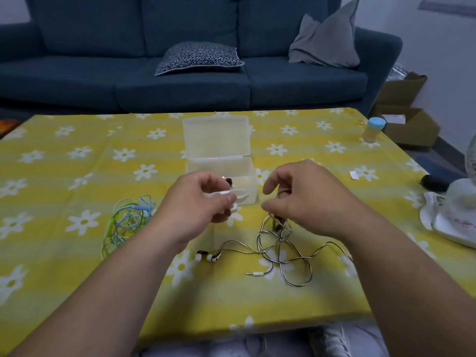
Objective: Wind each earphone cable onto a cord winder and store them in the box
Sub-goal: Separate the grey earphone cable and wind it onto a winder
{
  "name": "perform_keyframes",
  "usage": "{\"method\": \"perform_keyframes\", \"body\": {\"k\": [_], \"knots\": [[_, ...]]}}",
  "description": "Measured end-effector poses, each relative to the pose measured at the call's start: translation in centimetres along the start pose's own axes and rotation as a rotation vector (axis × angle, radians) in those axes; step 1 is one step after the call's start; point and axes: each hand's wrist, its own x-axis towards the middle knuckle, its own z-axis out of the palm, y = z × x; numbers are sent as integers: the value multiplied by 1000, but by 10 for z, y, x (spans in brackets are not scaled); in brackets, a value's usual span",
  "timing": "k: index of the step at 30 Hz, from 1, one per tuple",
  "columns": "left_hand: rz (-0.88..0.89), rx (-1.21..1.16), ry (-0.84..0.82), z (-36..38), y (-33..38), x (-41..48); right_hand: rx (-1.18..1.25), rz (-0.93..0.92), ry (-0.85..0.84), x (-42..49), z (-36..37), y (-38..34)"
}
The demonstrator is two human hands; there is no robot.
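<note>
A home living room: a dark blue sofa (180,47) with a patterned cushion (199,57) and a grey pillow (327,42) stands behind a low table under a yellow daisy-print tablecloth (77,161). Open cardboard boxes (409,122) sit on the floor beside it.

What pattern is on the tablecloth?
The tablecloth is yellow with white daisies, seen in the head view.
</note>
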Motion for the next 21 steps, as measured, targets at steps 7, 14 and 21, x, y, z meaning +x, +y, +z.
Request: {"method": "perform_keyframes", "body": {"k": [7, 14, 21], "knots": [[-65, -171, -6, -4, 0, 3, 27, -108, -77, 7, 6, -14], [-37, -88, -166, -7, 2, -4, 74, -142, 40, 8, 10, -18], [-17, -185, -129, -10, 4, -9, 80, -115, 44, 3, 17, -23]]}}
